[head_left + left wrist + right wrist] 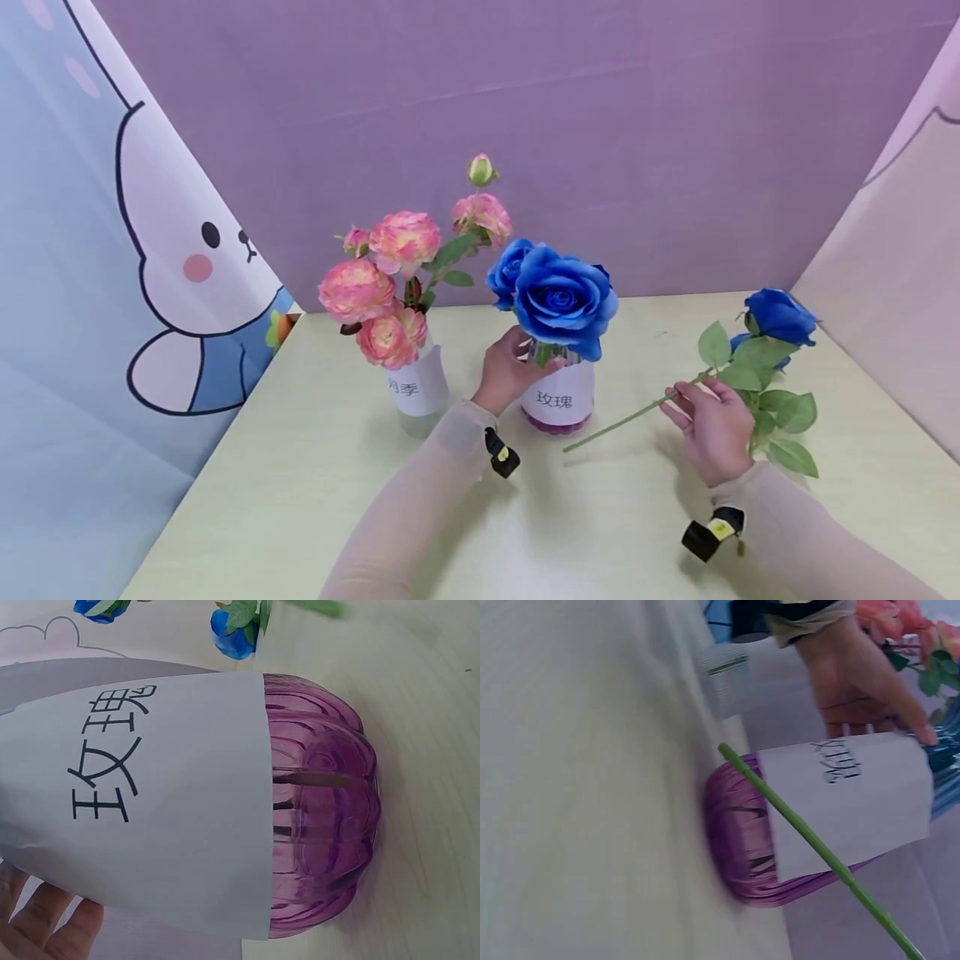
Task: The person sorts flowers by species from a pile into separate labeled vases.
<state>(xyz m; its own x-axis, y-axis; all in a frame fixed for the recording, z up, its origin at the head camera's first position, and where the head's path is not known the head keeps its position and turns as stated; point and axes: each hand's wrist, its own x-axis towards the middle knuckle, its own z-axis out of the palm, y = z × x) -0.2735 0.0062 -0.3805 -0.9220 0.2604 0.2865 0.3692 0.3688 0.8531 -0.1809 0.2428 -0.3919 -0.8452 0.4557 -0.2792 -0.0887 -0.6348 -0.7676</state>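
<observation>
My left hand (510,371) grips the neck of a purple glass vase (322,802), fingers behind and thumb across the front near the rim. A white paper label with Chinese characters wraps the vase, and large blue roses (566,300) fill its mouth. Stem ends show through the purple glass. To the right, my right hand (716,429) pinches the green stem of a blue rose spray (780,317). That spray is held tilted, blooms up to the right and the bare stem end (802,829) pointing down-left toward the vase, which it crosses in the right wrist view.
Left of the purple vase stands a clear, paper-labelled vase (420,385) holding pink flowers (405,242) and a bud. All stand on a pale wood-grain table (262,508). A purple backdrop (675,142) rises behind, with printed cloth (75,350) at the left.
</observation>
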